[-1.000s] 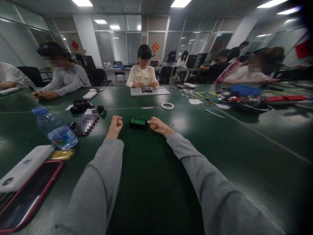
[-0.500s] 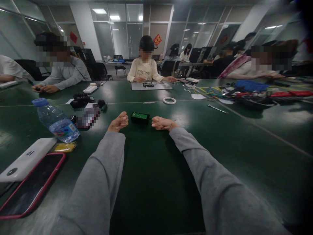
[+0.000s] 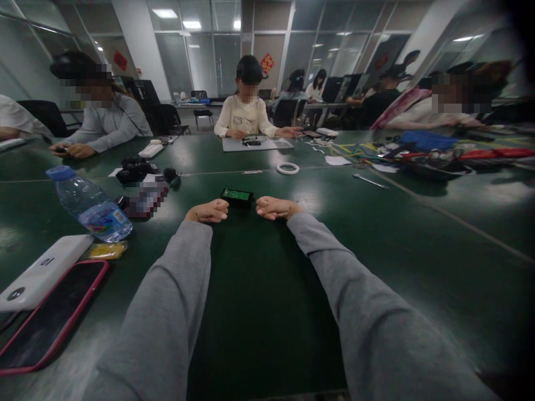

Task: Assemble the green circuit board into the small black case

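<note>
A small black box (image 3: 239,203) with a green circuit board (image 3: 237,194) in its top sits on the dark green table between my two fists. My left hand (image 3: 212,211) is closed, its knuckles near the box's front left corner; whether it touches the box I cannot tell. On the other side, my right hand (image 3: 273,208) is also a fist, close to the box's right end. Nothing shows inside either hand.
At left stand a water bottle (image 3: 90,206), a white power bank (image 3: 44,273), a red-edged phone (image 3: 54,314) and a yellow packet (image 3: 106,250). Beyond lie a white ring (image 3: 287,168), a wrench (image 3: 370,181) and piled cables (image 3: 430,150). Several people sit around.
My left fist has moved right, turning inward to the front left corner of the box. The right fist stays beside the box's right end. The whole view has shifted slightly.
</note>
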A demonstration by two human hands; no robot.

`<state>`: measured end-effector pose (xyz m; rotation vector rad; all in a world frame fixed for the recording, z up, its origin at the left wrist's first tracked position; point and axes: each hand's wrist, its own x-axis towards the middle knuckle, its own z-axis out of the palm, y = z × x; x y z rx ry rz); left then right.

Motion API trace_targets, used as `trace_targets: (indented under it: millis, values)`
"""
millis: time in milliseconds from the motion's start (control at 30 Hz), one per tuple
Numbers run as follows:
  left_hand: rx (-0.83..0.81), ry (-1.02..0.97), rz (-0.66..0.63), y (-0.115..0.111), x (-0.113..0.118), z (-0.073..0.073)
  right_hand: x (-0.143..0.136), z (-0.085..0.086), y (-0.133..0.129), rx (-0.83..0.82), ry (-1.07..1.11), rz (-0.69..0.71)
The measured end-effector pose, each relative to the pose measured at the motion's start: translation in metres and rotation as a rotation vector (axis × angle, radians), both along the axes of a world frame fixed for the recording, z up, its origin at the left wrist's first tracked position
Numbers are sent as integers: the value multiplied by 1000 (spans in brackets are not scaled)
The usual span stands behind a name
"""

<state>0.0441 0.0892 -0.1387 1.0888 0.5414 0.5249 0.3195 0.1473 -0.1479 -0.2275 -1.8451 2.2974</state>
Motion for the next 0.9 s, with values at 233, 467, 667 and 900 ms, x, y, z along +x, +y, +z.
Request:
trace_targets:
  millis: [233, 467, 667, 900]
  values:
    - [31, 45, -94, 0, 3, 3, -1, 0, -1, -20, -2, -29]
    - [52, 110, -49, -2, 7, 5, 0, -1, 1, -46, -25, -55]
    - [68, 146, -24, -5, 12, 9, 2, -6, 6, -52, -14, -22]
    - [52, 139, -6, -5, 12, 9, 4, -6, 6, -93, -9, -2]
